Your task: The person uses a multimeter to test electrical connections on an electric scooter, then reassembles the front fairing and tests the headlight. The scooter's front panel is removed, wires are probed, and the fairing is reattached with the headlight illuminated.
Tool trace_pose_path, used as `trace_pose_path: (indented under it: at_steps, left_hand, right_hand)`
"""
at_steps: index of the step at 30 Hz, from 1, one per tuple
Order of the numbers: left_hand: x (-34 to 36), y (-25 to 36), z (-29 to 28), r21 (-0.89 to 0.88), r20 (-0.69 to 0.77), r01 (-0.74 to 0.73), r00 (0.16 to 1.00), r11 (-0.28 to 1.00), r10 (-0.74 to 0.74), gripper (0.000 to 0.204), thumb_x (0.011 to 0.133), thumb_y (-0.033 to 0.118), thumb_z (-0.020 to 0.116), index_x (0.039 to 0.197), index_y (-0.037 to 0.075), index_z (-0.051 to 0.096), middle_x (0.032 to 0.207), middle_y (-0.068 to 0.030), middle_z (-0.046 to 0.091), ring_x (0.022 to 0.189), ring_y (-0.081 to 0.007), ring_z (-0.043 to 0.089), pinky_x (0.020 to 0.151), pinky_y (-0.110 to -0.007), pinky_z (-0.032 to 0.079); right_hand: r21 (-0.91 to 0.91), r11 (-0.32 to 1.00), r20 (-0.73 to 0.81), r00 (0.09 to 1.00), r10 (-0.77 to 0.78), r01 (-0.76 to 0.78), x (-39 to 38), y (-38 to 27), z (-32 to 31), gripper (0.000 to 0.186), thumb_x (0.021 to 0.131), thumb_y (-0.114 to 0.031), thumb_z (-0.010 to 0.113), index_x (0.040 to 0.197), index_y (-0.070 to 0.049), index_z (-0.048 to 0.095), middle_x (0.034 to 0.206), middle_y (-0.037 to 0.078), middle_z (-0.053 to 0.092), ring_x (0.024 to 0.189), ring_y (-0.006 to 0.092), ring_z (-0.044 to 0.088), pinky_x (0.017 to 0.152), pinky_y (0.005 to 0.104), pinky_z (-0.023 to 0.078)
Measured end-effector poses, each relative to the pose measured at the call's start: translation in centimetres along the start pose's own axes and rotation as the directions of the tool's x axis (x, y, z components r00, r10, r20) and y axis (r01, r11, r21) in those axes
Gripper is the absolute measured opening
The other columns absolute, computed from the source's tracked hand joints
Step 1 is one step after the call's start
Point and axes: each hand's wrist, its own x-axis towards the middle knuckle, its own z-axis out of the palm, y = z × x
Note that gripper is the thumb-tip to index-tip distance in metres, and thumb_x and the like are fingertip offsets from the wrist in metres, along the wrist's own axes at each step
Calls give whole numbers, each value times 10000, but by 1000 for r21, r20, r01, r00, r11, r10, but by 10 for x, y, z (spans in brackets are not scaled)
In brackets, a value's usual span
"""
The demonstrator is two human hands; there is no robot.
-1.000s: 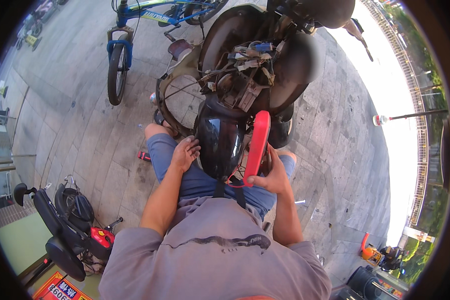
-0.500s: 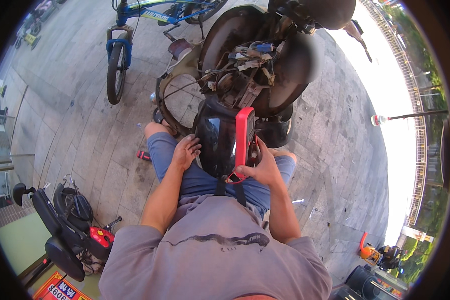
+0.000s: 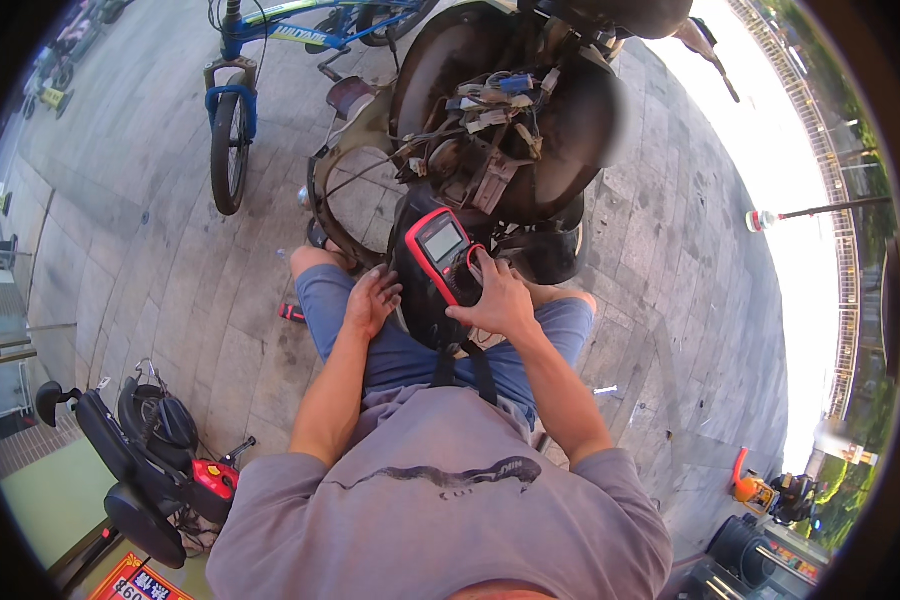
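Note:
My right hand (image 3: 502, 297) grips the lower right of a red and black multimeter (image 3: 439, 242), thumb on the near edge and fingers over the right side. Its grey screen faces up, and a red lead loops beside my fingers. Under the meter lies a glossy black body part (image 3: 423, 318) of a scooter, between my knees. My left hand (image 3: 373, 300) rests by my left thigh, beside that black part. Its fingers are loosely bent, and nothing shows in them. Just beyond the meter, the scooter's front is opened up, baring a bundle of wires and connectors (image 3: 505, 103).
A blue bicycle (image 3: 232, 130) stands at the far left. A black scooter with a red part (image 3: 215, 476) is at the near left. A small red and black object (image 3: 292, 313) lies by my left leg. An orange machine (image 3: 753, 491) stands at the near right on the paving (image 3: 690, 300).
My right hand has turned the multimeter from edge-on to screen up and brought it a little left over the black part. My left hand has hardly moved.

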Motion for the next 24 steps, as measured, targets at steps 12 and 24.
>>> trace_pose_path:
  at_steps: [12,24]
  left_hand:
    - [-6,0,1,52,10,-7,1000,999,6,516,874,328,589,1301,78,442,1216,-120,550,948,-226,578,786,-368,488]
    - [-3,1,1,79,5,38,999,996,-38,448,877,310,580,1250,86,474,1187,-113,565,916,-220,588,766,-365,491]
  right_hand:
    - [-135,991,13,1000,9,-7,20,-6,3,972,582,-424,815,1362,-80,349,1126,218,529,930,377,629,776,433,528]
    - [-131,991,-9,1000,-14,13,15,-2,0,944,596,-435,814,1344,-55,382,1075,187,554,903,352,642,765,425,530]
